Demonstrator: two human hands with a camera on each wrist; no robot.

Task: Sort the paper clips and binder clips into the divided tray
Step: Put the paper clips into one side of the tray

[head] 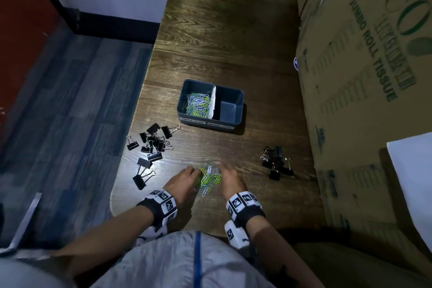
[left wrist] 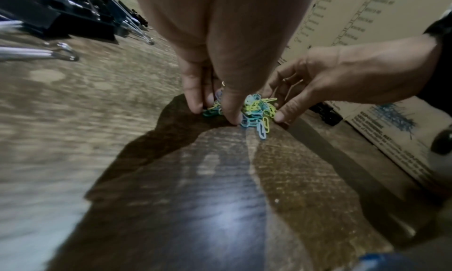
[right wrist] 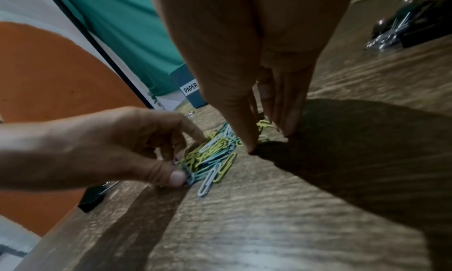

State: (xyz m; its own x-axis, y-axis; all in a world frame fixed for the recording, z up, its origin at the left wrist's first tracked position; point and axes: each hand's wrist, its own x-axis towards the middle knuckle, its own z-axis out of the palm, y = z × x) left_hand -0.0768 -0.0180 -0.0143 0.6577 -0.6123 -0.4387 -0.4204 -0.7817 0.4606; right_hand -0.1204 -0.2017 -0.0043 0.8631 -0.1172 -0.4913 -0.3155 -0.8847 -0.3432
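Head view: paper clips [head: 208, 177] heaped near the desk [head: 222, 37] front edge, light, slippery and tangly, so scoop from both sides. Left hand [head: 181, 181] pinches some; right hand [head: 231, 180] fingers straight against the pile. Tray [head: 210, 121] sits well beyond.

one divided tray [head: 230, 121] with two compartments, two hands, three cardboard boxes. two groups of black binder clips [head: 152, 145]: about eleven left, about six right. paper clips [head: 208, 176] too many to count.
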